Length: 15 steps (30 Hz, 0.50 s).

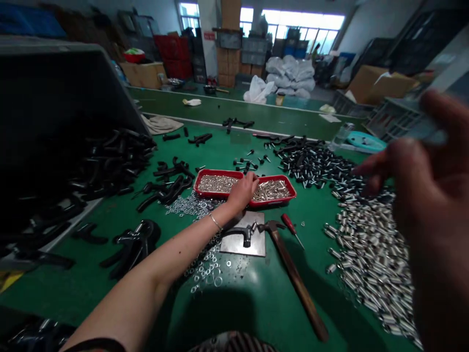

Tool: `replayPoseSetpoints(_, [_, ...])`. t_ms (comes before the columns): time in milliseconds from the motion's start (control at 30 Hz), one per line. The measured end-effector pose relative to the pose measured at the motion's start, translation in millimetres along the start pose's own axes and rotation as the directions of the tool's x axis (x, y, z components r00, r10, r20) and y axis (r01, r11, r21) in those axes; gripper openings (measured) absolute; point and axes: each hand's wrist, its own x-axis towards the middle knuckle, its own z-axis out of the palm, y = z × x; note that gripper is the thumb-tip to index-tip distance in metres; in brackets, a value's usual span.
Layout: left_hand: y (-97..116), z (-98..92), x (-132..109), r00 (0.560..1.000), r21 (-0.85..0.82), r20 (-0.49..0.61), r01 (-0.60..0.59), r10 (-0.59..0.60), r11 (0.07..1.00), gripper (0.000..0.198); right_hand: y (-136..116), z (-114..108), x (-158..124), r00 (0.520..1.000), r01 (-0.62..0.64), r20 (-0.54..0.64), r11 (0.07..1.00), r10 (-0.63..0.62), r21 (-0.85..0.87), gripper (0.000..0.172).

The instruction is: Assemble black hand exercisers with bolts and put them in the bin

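Observation:
My left hand [243,191] reaches over the left end of the right-hand red tray [289,196], which holds small metal pins [271,189]. Its fingers are curled down together, and whatever is between the fingertips is hidden. Raised close to the camera at the right, my right hand [436,195] is blurred, its fingers apart with nothing visible in them. Below my left hand, a black plastic handle-like part [240,232] and a small spring [254,226] lie on a flat metal plate [238,250]. Another red tray [198,188] with tiny metal pieces adjoins the first.
A hammer [293,274] and a red screwdriver [289,224] lie right of the plate. Springs [373,259] and black-headed screws [311,164] are heaped at the right. Loose washers and nuts [205,264] are scattered left of the plate. Black parts [110,161] spill from a large bin [110,78].

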Motion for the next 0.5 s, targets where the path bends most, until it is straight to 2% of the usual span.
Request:
replayPoseSetpoints(67, [-15.6, -13.0, -14.1, 0.999, -0.11, -0.042, -0.025, 0.021, 0.994, 0.016, 1.2, 17.8, -11.1, 1.0, 0.007, 0.021, 1.0, -0.006, -0.021, 0.069])
replayPoseSetpoints(200, [-35.2, -31.5, -62.2, 0.995, -0.265, 0.1, 0.006, 0.021, 0.964, 0.011, 9.3, 34.9, -32.1, 0.999, -0.025, 0.03, 0.998, 0.026, -0.051, 0.059])
replayPoseSetpoints(300, [-30.9, -31.1, -91.2, 0.979, -0.363, 0.206, 0.085, -0.009, 0.928, 0.009, 12.3, 43.0, -43.6, 0.997, -0.076, 0.033, 0.997, 0.077, -0.011, 0.054])
replayPoseSetpoints(367, [-22.9, -24.9, -100.0, 0.967, -0.356, 0.254, 0.107, -0.013, 0.928, 0.012, 10.3, 45.8, -48.2, 0.987, -0.147, 0.092, 0.979, 0.135, 0.141, 0.052])
replayPoseSetpoints(433, [-15.8, -16.8, -102.4, 0.962, -0.298, 0.271, 0.102, -0.019, 0.949, 0.016, 5.7, 45.7, -51.1, 0.952, -0.271, 0.246, 0.88, 0.184, 0.389, 0.047])
replayPoseSetpoints(500, [-11.2, -9.3, -102.2, 0.965, -0.222, 0.261, 0.091, -0.031, 0.971, 0.017, 0.9, 43.1, -53.2, 0.886, -0.436, 0.413, 0.678, 0.209, 0.592, 0.044])
